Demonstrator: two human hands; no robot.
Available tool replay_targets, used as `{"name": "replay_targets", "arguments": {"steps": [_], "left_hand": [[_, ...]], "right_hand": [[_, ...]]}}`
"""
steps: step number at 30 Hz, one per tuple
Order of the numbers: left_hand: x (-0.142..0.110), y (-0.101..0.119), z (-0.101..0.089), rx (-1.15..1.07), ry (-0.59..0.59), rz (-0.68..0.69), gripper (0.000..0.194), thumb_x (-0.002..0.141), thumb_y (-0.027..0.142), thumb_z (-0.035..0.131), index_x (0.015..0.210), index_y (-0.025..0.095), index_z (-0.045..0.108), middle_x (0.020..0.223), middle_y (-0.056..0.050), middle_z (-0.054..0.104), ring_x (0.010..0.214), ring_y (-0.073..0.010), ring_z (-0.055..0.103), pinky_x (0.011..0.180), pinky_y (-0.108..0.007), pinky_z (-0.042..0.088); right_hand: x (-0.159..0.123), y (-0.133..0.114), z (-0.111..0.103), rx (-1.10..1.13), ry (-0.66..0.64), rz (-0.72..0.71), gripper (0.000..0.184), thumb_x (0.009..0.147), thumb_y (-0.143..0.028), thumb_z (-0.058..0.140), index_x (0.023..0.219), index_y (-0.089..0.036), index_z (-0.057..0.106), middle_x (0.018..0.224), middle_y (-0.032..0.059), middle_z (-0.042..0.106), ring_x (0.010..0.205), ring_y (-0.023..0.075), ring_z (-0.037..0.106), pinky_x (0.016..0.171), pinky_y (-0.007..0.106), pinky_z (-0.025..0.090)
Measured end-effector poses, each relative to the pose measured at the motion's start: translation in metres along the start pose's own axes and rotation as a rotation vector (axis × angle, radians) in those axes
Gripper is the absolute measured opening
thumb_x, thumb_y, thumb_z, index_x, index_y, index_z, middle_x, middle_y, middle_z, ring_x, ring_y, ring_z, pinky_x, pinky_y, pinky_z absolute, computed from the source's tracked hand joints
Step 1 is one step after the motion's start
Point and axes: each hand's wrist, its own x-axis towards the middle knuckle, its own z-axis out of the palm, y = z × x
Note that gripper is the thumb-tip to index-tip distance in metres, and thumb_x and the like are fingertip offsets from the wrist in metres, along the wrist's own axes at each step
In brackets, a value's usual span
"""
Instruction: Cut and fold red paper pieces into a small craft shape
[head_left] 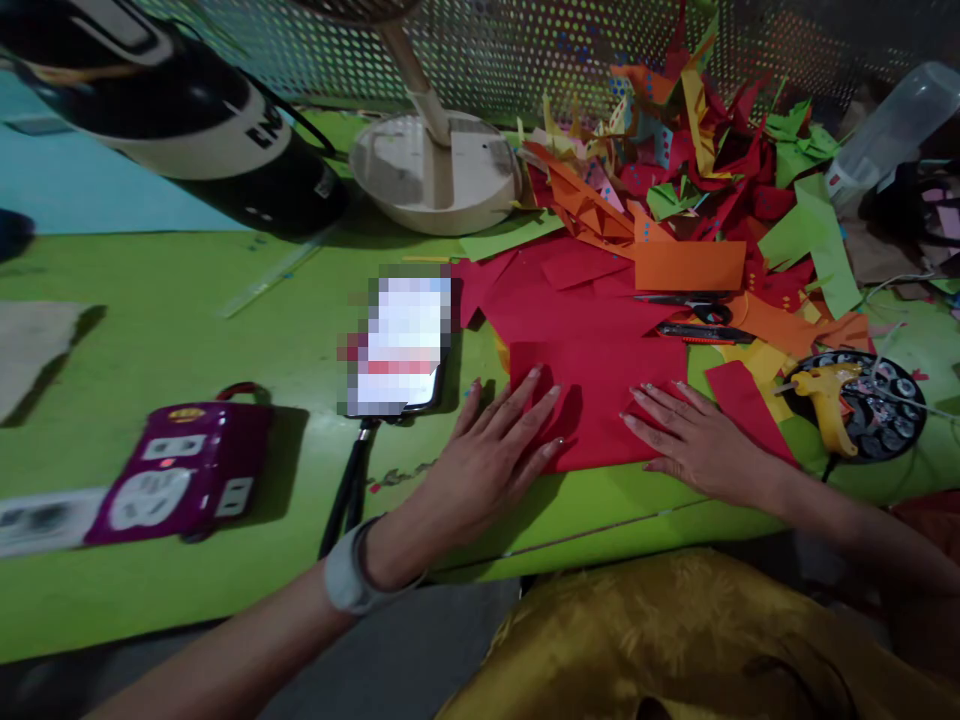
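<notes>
Presently, head view: both hands bare, fingers spread, apart from each other and not clamped on anything. Left hand point(495, 445) lies over the left part of a red paper rectangle point(592, 400); right hand point(694, 445) lies over its right part. The rectangle sits at the near edge of the green table point(187, 330). Flat palms on either side presumably keep it level and stop it sliding. More red paper extends behind it; whether this is the same folded sheet, cannot tell.

Smartphone point(405, 345), screen lit and up, just beyond the left hand; likely set there to be readable. Scissors point(709, 310) and utility knife point(705, 333) lie behind the rectangle, toward the far edge, probably for easy reach. Yellow hot glue gun point(829, 400) rests on a round black tray point(889, 452) near the right hand, perhaps to keep its nozzle off the table. Coloured paper scraps point(705, 170) heaped along the far edge, seemingly pushed aside for working room.
</notes>
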Motion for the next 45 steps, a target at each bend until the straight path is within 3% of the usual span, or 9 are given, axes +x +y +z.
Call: {"name": "replay_targets", "arguments": {"steps": [4,7,11,14,17,23,25,31,45], "left_hand": [[0.001,0.003,-0.009,-0.173,0.093,-0.066,0.057,0.108,0.037,0.048,0.164,0.03,0.037,0.164,-0.014,0.049,0.147,-0.0345,0.052,0.124,-0.061,0.04],[0.005,0.007,-0.022,-0.516,0.229,-0.236,0.072,0.104,0.033,0.059,0.167,0.039,0.023,0.16,-0.012,0.051,0.129,-0.0286,0.067,0.102,-0.046,0.064],[0.021,0.002,-0.033,-0.928,0.357,-0.468,0.105,0.092,0.032,0.075,0.167,0.046,0.003,0.159,-0.009,0.051,0.133,-0.0257,0.064,0.103,-0.04,0.063],[0.036,-0.003,-0.034,-1.179,0.19,-0.666,0.08,0.089,0.035,0.078,0.158,0.029,0.038,0.136,-0.011,0.071,0.116,-0.0262,0.074,0.097,-0.042,0.066],[0.046,-0.002,-0.033,-1.332,0.013,-0.727,0.037,0.09,0.039,0.078,0.12,0.02,0.069,0.107,-0.007,0.081,0.091,-0.024,0.078,0.084,-0.041,0.07],[0.049,0.007,-0.032,-1.369,0.149,-0.769,0.045,0.074,0.05,0.091,0.102,0.021,0.072,0.095,-0.003,0.083,0.077,-0.0193,0.077,0.068,-0.03,0.068],[0.049,0.009,-0.032,-1.372,0.187,-0.78,0.054,0.068,0.055,0.094,0.105,0.021,0.073,0.096,-0.004,0.083,0.078,-0.0184,0.077,0.069,-0.028,0.068],[0.051,0.013,-0.032,-1.385,0.238,-0.828,0.05,0.061,0.05,0.098,0.096,0.022,0.075,0.088,-0.001,0.082,0.068,-0.0131,0.074,0.067,-0.023,0.067],[0.053,0.017,-0.036,-1.351,0.216,-0.85,0.047,0.059,0.041,0.097,0.097,0.02,0.08,0.093,-0.003,0.083,0.082,-0.0164,0.076,0.074,-0.024,0.067]], "right_hand": [[0.002,0.001,0.0,0.034,-0.006,-0.005,0.059,0.108,-0.042,0.051,0.161,-0.019,0.042,0.168,0.0145,0.041,0.159,0.0287,0.033,0.128,0.056,0.037],[0.002,0.001,-0.001,0.014,-0.017,-0.024,0.06,0.108,-0.043,0.053,0.162,-0.022,0.041,0.168,0.0146,0.039,0.159,0.0303,0.034,0.127,0.057,0.038],[0.003,0.001,0.001,0.024,-0.016,-0.034,0.058,0.107,-0.042,0.054,0.161,-0.023,0.044,0.168,0.0158,0.04,0.157,0.0314,0.036,0.124,0.058,0.041],[0.003,0.001,0.004,0.05,-0.025,-0.026,0.056,0.108,-0.042,0.053,0.16,-0.023,0.045,0.167,0.0169,0.04,0.157,0.0318,0.037,0.123,0.059,0.042],[0.003,0.002,0.001,0.098,0.005,-0.009,0.058,0.107,-0.047,0.052,0.161,-0.024,0.044,0.17,0.0159,0.037,0.159,0.031,0.033,0.126,0.06,0.037],[0.002,0.011,-0.014,0.498,0.519,0.548,0.083,0.104,-0.058,0.053,0.171,-0.033,0.011,0.179,0.0069,0.015,0.165,0.0287,0.014,0.132,0.059,0.023],[0.005,0.014,-0.016,0.794,0.645,0.685,0.09,0.097,-0.061,0.063,0.17,-0.036,0.016,0.178,0.0047,0.02,0.164,0.0279,0.02,0.132,0.055,0.026],[0.014,0.015,-0.016,1.477,0.471,0.791,0.052,0.079,-0.059,0.084,0.119,-0.029,0.07,0.128,0.0061,0.076,0.119,0.0283,0.072,0.107,0.05,0.059],[0.016,0.018,-0.01,1.395,0.612,0.911,0.044,0.072,-0.068,0.083,0.079,-0.027,0.068,0.082,0.001,0.071,0.081,0.0205,0.065,0.079,0.039,0.057]]}}
